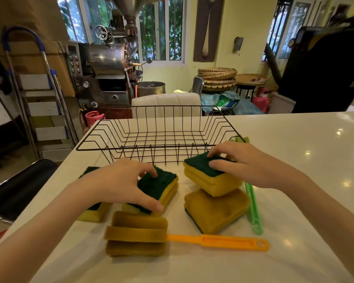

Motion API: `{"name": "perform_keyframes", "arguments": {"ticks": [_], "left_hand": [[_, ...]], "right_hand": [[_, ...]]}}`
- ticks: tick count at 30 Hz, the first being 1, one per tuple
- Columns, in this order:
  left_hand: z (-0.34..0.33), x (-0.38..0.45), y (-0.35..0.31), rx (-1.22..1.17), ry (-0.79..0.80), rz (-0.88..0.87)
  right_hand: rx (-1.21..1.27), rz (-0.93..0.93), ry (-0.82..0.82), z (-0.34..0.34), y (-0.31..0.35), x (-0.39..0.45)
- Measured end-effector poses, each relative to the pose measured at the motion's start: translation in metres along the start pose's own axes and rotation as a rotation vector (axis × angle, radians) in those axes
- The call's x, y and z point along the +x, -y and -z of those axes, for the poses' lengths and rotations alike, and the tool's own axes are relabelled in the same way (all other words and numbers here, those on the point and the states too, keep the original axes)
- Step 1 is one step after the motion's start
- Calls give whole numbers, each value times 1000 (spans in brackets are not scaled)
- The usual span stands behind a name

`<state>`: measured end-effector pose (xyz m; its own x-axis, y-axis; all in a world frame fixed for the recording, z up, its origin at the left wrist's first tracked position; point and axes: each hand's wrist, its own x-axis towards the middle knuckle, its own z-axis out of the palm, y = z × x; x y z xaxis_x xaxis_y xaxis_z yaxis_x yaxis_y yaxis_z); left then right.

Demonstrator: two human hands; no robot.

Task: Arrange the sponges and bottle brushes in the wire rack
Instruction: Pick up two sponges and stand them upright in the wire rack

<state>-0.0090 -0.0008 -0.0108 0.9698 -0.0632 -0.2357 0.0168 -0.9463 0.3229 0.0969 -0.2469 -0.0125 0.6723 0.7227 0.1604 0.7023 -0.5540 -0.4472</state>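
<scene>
Sponges first: left hand [123, 180] grips one sponge [158, 184], right hand [247, 162] grips another [208, 172]; next, lift both into the empty rack [157, 129].

Head camera looks forward and down, close over the table [294, 160] (wide-angle).

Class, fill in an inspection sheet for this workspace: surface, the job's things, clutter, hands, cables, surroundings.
Surface: white glossy table, reflecting lights.
Job's things: wire rack empty; green-topped sponges in front of it, one stack on the right; orange bottle brush nearest the person; green bottle brush at the right.
Clutter: nothing seen.
Hands: left hand grips a sponge; right hand rests on the stack's top sponge.
Cables: nothing seen.
Surroundings: metal machine, stepladder, woven baskets, white chair.
</scene>
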Motion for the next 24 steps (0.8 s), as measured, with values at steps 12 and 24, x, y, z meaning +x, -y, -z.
{"name": "perform_keyframes", "arguments": {"ticks": [12, 24], "left_hand": [[1, 4, -1, -31, -115, -40], [93, -11, 6, -301, -137, -24]], "right_hand": [[32, 6, -61, 3, 11, -4], [265, 121, -56, 55, 20, 30]]}}
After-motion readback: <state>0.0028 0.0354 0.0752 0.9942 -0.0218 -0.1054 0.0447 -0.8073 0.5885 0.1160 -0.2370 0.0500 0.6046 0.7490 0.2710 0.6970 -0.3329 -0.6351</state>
